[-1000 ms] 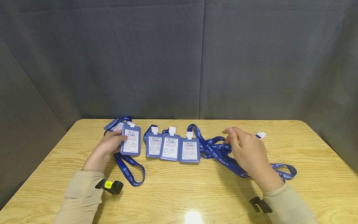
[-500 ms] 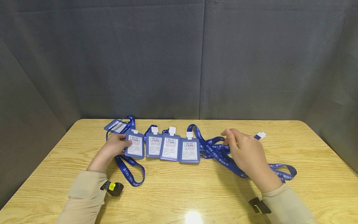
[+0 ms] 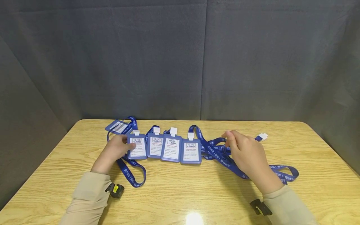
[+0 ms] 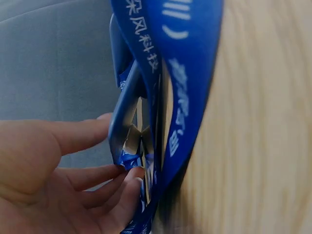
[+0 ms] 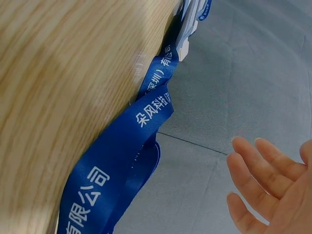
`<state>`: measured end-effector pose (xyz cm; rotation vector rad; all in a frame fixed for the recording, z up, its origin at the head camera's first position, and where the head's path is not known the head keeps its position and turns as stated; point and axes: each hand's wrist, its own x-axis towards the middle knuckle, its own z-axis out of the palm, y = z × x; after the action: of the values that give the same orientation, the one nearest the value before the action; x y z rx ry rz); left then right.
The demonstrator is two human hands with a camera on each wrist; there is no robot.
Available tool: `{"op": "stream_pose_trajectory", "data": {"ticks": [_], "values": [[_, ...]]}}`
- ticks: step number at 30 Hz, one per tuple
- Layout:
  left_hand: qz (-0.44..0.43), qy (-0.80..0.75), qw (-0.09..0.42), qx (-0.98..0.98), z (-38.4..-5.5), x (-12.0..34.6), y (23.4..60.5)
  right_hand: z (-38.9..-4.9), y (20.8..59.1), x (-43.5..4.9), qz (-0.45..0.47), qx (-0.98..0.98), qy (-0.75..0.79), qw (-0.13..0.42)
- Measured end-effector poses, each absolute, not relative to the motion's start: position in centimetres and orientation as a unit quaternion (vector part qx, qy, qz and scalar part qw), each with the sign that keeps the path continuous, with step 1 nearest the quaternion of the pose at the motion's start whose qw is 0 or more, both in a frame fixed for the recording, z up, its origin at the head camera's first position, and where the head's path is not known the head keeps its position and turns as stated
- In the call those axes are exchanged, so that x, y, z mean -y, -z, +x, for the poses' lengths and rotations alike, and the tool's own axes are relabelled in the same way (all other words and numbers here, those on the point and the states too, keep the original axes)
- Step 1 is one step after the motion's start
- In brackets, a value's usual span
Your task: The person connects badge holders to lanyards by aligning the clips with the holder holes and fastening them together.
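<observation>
My left hand (image 3: 116, 147) pinches the left edge of a blue ID card holder (image 3: 138, 153), thumb on its front. In the left wrist view the thumb and fingertips grip that card holder (image 4: 124, 114) beside a blue lanyard strap (image 4: 187, 97). To its right lie three more card holders in a row, the middle one (image 3: 170, 153) overlapping its left neighbour (image 3: 154, 151); the last is the right card holder (image 3: 191, 153). My right hand (image 3: 250, 154) hovers over the tangled blue lanyards (image 3: 222, 157). Its fingers are loosely bent with nothing in them in the right wrist view.
Another card holder (image 3: 118, 126) lies at the back left under a lanyard. A lanyard loop (image 3: 130, 176) spreads below my left hand. A white clip (image 3: 262, 136) lies beyond my right hand. The wooden table (image 3: 180, 193) ends at a grey curtain (image 3: 157, 68).
My left hand has brought its card holder rightward and slightly down, up against the row; the card holder behind it shows more. The right hand has barely moved.
</observation>
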<state>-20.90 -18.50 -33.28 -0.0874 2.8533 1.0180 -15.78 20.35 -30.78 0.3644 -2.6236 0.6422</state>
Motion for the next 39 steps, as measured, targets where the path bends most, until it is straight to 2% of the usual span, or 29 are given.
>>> {"op": "stream_pose_trajectory", "data": {"ticks": [6, 15, 20, 27, 32, 39], "values": [[-0.019, -0.308, 0.032, -0.951, -21.0, 18.4, 32.7, -15.9, 30.8, -20.4, 0.129, 0.942, -0.231, 0.208], [0.004, -0.33, -0.06, -0.942, -21.1, 18.1, 32.3, -16.1, 30.7, -20.5, 0.128, 0.942, -0.232, 0.208], [0.001, -0.349, -0.086, -0.933, -21.4, 17.9, 32.1, -16.2, 30.6, -20.9, 0.127, 0.942, -0.229, 0.21], [0.006, -0.399, -0.093, -0.912, -23.0, 18.8, 31.6, -16.2, 30.5, -21.0, 0.124, 0.942, -0.234, 0.206], [-0.046, -0.484, -0.089, -0.869, -25.3, 20.2, 31.8, -16.3, 30.7, -21.3, 0.126, 0.941, -0.227, 0.216], [-0.096, -0.483, -0.103, -0.864, -27.7, 22.7, 32.9, -16.4, 31.0, -21.6, 0.119, 0.946, -0.223, 0.205]]}}
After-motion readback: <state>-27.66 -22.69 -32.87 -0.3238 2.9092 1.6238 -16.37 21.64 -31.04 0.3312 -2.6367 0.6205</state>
